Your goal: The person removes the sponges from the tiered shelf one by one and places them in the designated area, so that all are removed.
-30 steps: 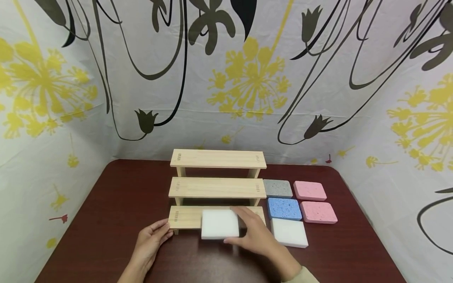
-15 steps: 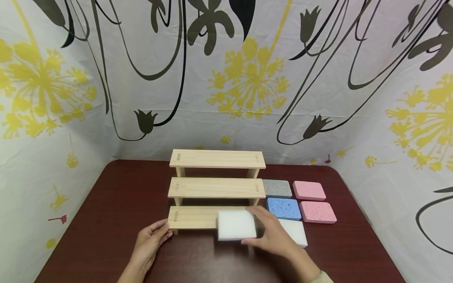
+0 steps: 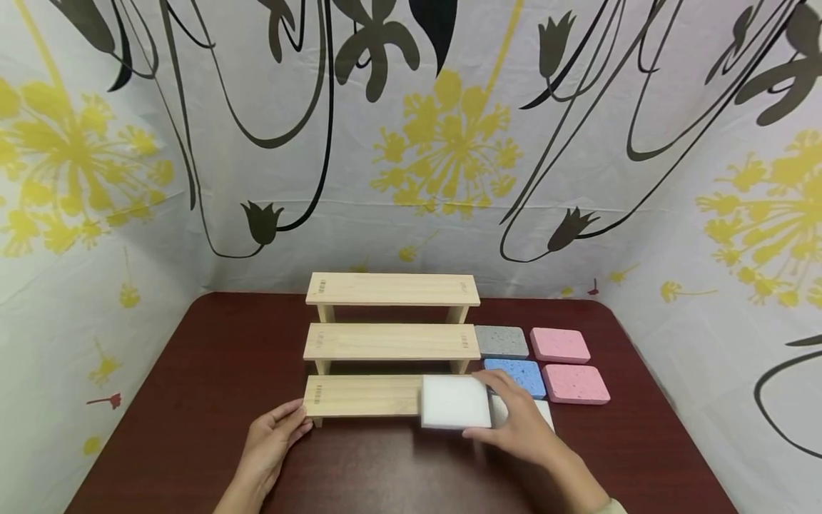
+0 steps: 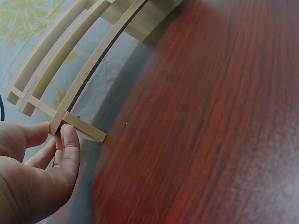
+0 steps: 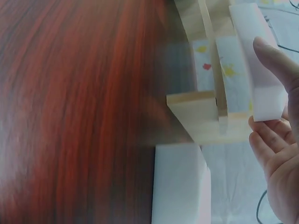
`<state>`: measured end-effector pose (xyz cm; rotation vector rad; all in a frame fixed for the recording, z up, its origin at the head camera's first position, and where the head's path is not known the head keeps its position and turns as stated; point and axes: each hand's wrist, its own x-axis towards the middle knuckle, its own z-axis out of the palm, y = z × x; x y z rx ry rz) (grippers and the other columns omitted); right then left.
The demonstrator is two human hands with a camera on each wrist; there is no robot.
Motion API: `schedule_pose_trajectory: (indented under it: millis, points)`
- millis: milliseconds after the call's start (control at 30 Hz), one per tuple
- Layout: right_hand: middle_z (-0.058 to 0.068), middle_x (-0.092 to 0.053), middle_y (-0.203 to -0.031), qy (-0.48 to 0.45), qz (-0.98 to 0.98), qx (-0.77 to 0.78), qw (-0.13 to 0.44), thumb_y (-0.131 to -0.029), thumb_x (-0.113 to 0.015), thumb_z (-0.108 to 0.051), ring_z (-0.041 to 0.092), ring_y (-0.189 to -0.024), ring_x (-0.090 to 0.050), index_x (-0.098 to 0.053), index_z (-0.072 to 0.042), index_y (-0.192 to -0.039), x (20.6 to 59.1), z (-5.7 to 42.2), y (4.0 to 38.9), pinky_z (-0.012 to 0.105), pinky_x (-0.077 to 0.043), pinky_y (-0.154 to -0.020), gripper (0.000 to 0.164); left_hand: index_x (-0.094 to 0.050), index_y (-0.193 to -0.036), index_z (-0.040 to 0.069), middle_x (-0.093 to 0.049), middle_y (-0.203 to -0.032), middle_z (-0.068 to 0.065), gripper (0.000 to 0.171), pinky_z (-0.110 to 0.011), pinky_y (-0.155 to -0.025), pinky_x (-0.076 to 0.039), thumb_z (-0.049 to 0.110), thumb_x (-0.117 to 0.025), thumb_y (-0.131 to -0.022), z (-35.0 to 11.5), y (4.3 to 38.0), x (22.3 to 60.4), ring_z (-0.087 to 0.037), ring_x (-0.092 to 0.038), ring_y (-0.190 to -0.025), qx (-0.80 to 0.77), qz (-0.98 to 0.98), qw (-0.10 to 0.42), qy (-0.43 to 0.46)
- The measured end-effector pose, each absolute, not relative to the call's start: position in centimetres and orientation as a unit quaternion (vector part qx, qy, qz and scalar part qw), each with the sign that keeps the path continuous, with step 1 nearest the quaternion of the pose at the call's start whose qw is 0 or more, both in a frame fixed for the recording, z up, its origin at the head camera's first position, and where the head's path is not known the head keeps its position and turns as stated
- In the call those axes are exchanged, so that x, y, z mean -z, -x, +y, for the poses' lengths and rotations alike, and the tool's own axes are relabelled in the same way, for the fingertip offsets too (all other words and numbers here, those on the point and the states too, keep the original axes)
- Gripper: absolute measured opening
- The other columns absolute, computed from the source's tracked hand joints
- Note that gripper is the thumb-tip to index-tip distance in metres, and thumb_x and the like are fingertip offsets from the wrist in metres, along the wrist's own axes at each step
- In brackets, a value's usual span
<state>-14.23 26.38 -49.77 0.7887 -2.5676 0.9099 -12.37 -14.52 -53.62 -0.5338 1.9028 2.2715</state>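
Observation:
My right hand (image 3: 523,425) grips a white sponge block (image 3: 455,402) between its thumb and fingers. The block overlaps the right end of the lowest board (image 3: 362,396) of a three-tier wooden rack. In the right wrist view the block (image 5: 254,60) appears close over the board, thumb across one face and fingertips under an end. On the other side, my left hand (image 3: 272,439) pinches the left end of that same board, as the left wrist view also shows, with the thumb (image 4: 37,135) on one side and fingers beneath. A second white sponge (image 3: 544,411) lies mostly hidden behind my right hand.
To the right of the rack lie a grey sponge (image 3: 502,342), a blue sponge (image 3: 516,375) and two pink sponges, one further back (image 3: 560,345), one nearer (image 3: 576,384). Patterned cloth (image 3: 417,243) walls in the dark wooden table (image 3: 244,343) at the back and sides.
My right hand has carried the white sponge block rightward along the lowest board to its right end, rising slightly in the last half second. The left hand keeps its place.

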Motion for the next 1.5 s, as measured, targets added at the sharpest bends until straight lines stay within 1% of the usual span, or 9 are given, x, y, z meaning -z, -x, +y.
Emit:
schedule_pose_trajectory:
  millis: [167,300,533,700,867,1067,1133,1333,1500]
  points:
    - [0.003,-0.063,-0.126,-0.263,-0.897,-0.316,0.162,-0.060,-0.100,-0.035,0.019,-0.113,-0.060,-0.062,-0.011,-0.131,49.8,27.8,14.1,0.015,-0.044,-0.098,0.084,-0.045,-0.140,-0.018,-0.065,-0.117,-0.015,0.045,-0.024,-0.087,-0.060,0.000,-0.059,-0.101,-14.5,12.3,53.7,-0.011,-0.067,-0.091,-0.753,0.629,0.064,0.181]
    - [0.004,-0.063,-0.126,-0.261,-0.897,-0.316,0.168,-0.059,-0.100,-0.034,0.019,-0.112,-0.059,-0.062,-0.008,-0.130,49.8,28.9,13.9,0.008,-0.038,-0.099,0.084,-0.046,-0.139,-0.019,-0.065,-0.115,-0.016,0.043,-0.024,-0.087,-0.060,-0.002,-0.058,-0.101,-14.5,12.4,53.7,-0.011,-0.067,-0.090,-0.756,0.627,0.059,0.181]
    - [-0.001,-0.062,-0.124,-0.247,-0.903,-0.304,0.179,-0.056,-0.102,-0.033,0.016,-0.111,-0.058,-0.064,-0.006,-0.127,50.1,30.8,13.6,0.006,-0.038,-0.097,0.086,-0.046,-0.139,-0.019,-0.065,-0.114,-0.015,0.043,-0.023,-0.087,-0.060,-0.003,-0.058,-0.101,-14.4,12.5,53.6,-0.011,-0.067,-0.089,-0.758,0.624,0.058,0.180]
    - [0.000,-0.062,-0.122,-0.246,-0.901,-0.306,0.183,-0.056,-0.101,-0.027,0.012,-0.106,-0.057,-0.063,-0.005,-0.127,50.2,32.3,13.7,0.004,-0.041,-0.093,0.084,-0.045,-0.139,-0.020,-0.066,-0.114,-0.014,0.044,-0.023,-0.086,-0.060,-0.002,-0.058,-0.101,-14.5,12.5,53.7,-0.011,-0.067,-0.089,-0.761,0.621,0.057,0.178]
    - [0.003,-0.062,-0.121,-0.238,-0.907,-0.299,0.175,-0.058,-0.101,-0.028,0.012,-0.106,-0.057,-0.062,-0.002,-0.128,50.1,33.7,13.4,0.005,-0.043,-0.092,0.084,-0.045,-0.139,-0.020,-0.066,-0.111,-0.012,0.046,-0.023,-0.086,-0.060,0.000,-0.060,-0.101,-14.5,12.6,53.8,-0.011,-0.067,-0.088,-0.760,0.623,0.056,0.175]
    - [0.002,-0.063,-0.121,-0.211,-0.923,-0.285,0.152,-0.060,-0.100,-0.034,0.010,-0.108,-0.056,-0.062,0.000,-0.128,50.1,35.5,12.9,0.001,-0.035,-0.097,0.084,-0.047,-0.138,-0.019,-0.066,-0.111,-0.012,0.043,-0.023,-0.086,-0.060,-0.002,-0.059,-0.100,-14.5,12.5,53.7,-0.011,-0.067,-0.089,-0.756,0.626,0.058,0.184]
    - [0.002,-0.064,-0.122,-0.204,-0.925,-0.282,0.151,-0.060,-0.100,-0.035,0.008,-0.107,-0.056,-0.062,-0.001,-0.128,50.2,36.2,12.7,0.000,-0.035,-0.096,0.084,-0.046,-0.138,-0.019,-0.066,-0.112,-0.013,0.044,-0.023,-0.086,-0.060,-0.002,-0.059,-0.100,-14.5,12.5,53.7,-0.011,-0.067,-0.089,-0.756,0.626,0.058,0.181]
    - [0.004,-0.064,-0.120,-0.196,-0.924,-0.288,0.156,-0.058,-0.101,-0.027,0.002,-0.100,-0.056,-0.062,-0.002,-0.128,50.5,38.2,12.5,0.003,-0.047,-0.083,0.084,-0.045,-0.138,-0.021,-0.067,-0.111,-0.012,0.045,-0.024,-0.085,-0.061,0.000,-0.060,-0.101,-14.5,12.6,53.9,-0.011,-0.067,-0.087,-0.762,0.621,0.053,0.177]
    - [0.008,-0.064,-0.117,-0.187,-0.928,-0.277,0.166,-0.056,-0.101,-0.024,0.002,-0.090,-0.057,-0.062,-0.001,-0.128,50.6,39.6,12.2,0.006,-0.048,-0.074,0.084,-0.044,-0.139,-0.021,-0.068,-0.110,-0.011,0.045,-0.023,-0.085,-0.060,0.000,-0.059,-0.101,-14.5,12.7,54.0,-0.010,-0.067,-0.087,-0.763,0.618,0.057,0.180]
